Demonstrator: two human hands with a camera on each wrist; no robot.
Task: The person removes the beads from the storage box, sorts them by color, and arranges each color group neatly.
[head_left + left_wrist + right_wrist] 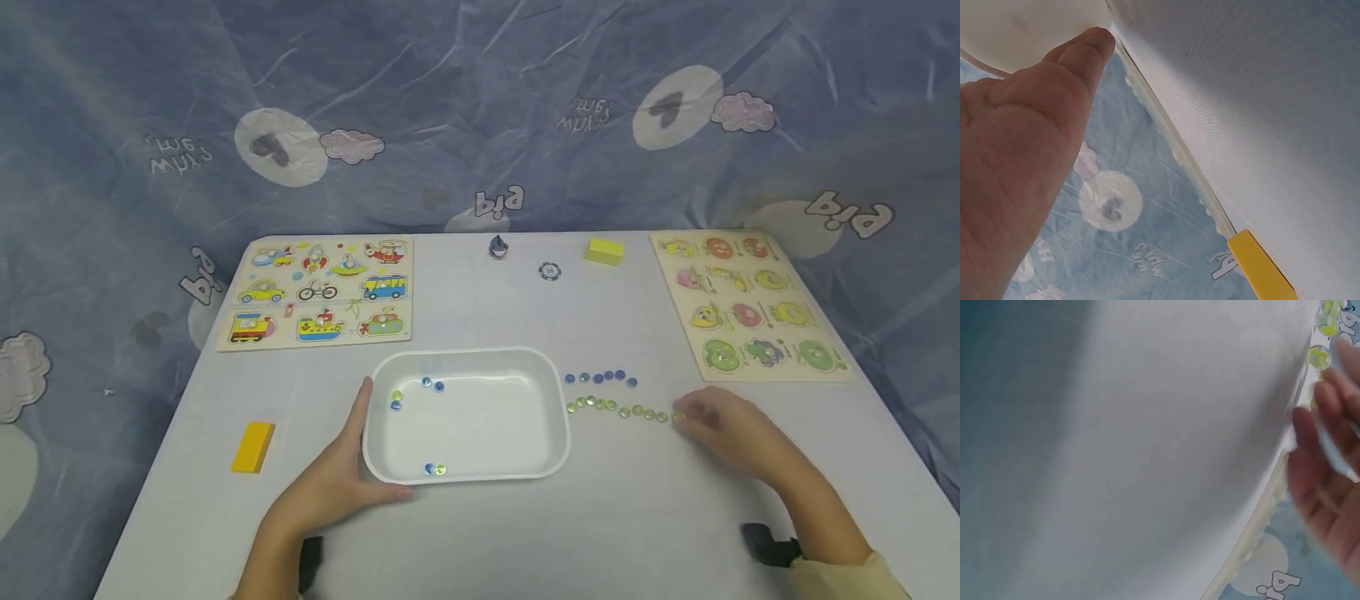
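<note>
A white rectangular tray (467, 479) stands at mid-table with a few blue marbles (427, 382) and yellow-green marbles (441, 470) scattered inside. My left hand (337, 475) spreads around its near left corner, fingers straight along the left side and thumb along the front wall. Right of the tray runs a row of yellow-green glass marbles (625, 412), with a shorter row of blue marbles (597, 378) behind it. At the right end of the yellow-green row, my right hand (723, 429) pinches a marble (677, 416), mostly hidden by the fingertips.
A vehicle puzzle board (318, 312) lies at the back left, a fruit puzzle board (750, 308) at the back right. Between them sit a small figurine (498, 247), a round chip (550, 272) and a yellow block (604, 252). An orange-yellow block (253, 447) lies left of the tray.
</note>
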